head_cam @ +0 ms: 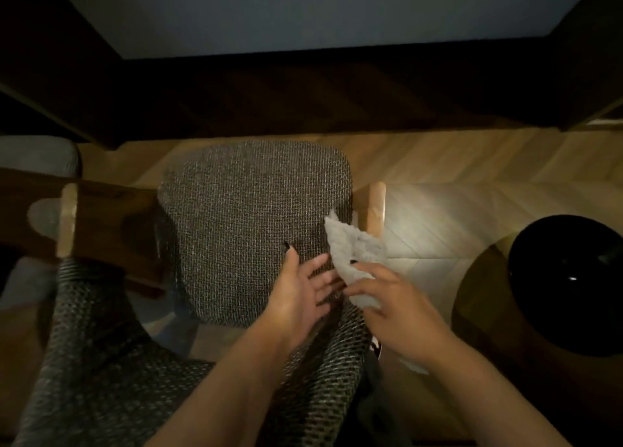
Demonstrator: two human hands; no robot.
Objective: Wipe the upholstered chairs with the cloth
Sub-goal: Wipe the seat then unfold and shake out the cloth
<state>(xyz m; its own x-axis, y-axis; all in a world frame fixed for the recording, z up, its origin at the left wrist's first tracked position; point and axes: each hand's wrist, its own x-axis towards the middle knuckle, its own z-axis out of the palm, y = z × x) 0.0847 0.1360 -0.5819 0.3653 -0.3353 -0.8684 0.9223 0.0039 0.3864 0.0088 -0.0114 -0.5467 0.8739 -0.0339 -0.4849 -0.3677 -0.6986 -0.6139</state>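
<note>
Upholstered chair (249, 230), seen from above: a seat cushion in coarse dark grey-brown woven fabric, rounded at its far corners, lying flat in a light wooden frame; the backrest, in the same weave, is running along the near edge. Cloth (354, 261): a pale, crumpled rag, lying bunched over the right edge of the seat, its far corner pointing up and its near end trailing off to the right.

right hand (401, 315) holds cloth (354, 254) | left hand (303, 291) flat over chair (249, 217)
</note>
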